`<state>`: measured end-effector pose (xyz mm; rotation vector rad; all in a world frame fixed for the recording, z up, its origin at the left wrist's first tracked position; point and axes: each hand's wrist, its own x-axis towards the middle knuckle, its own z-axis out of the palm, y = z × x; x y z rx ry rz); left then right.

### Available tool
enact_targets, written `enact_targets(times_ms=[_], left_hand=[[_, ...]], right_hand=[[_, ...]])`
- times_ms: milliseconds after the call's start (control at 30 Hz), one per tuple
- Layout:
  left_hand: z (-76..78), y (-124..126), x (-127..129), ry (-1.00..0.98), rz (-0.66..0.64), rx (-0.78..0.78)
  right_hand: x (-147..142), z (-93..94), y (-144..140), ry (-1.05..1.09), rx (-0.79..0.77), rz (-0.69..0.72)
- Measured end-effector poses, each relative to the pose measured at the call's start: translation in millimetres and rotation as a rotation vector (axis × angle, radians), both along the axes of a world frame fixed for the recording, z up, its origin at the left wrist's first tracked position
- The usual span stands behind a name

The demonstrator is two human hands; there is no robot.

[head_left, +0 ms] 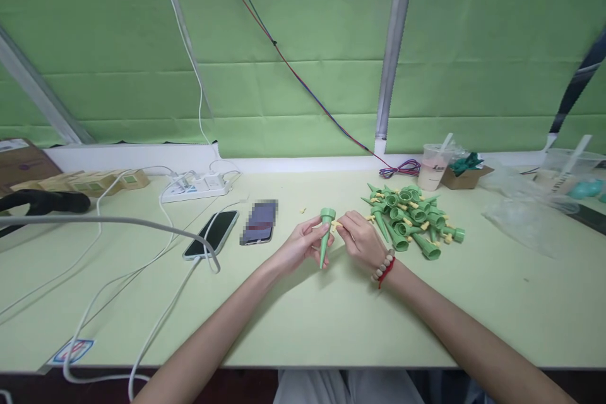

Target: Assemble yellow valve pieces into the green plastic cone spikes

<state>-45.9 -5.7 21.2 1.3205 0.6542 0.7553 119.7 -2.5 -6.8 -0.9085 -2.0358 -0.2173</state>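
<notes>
My left hand (299,246) is closed around a green plastic watering spike (327,215). The spike is upright, its wide round cap on top and its tapered tip pointing down. At the spike's side, just under the cap, my right hand (362,238) pinches a small yellow valve piece (335,225). Fingers partly cover the valve, so I cannot tell how far it sits in the spike. To the right of that hand lies a heap of similar green spikes (398,242), many with yellow pieces on them. One loose yellow piece (302,210) rests on the table behind my left hand.
Two phones (216,233) (259,222) lie left of my hands. White cables trail from a power strip (199,188) across the left side. Behind the heap stand a drink cup (432,170) and a small cardboard box (463,178). A clear plastic bag (518,214) lies at right.
</notes>
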Motion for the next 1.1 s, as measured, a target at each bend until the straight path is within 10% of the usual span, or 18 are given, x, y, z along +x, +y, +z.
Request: enact_targets(times_ms=[700, 1100], left_hand=[[3.6, 2, -1, 0.051, 0.012, -0.021], [-11.2, 6, -1, 0.152, 0.007, 0.250]], right_hand=[[1, -2.0, 2, -0.174, 0.187, -0.229], [-9, 1.7, -5, 0.503, -0.674, 0.069]])
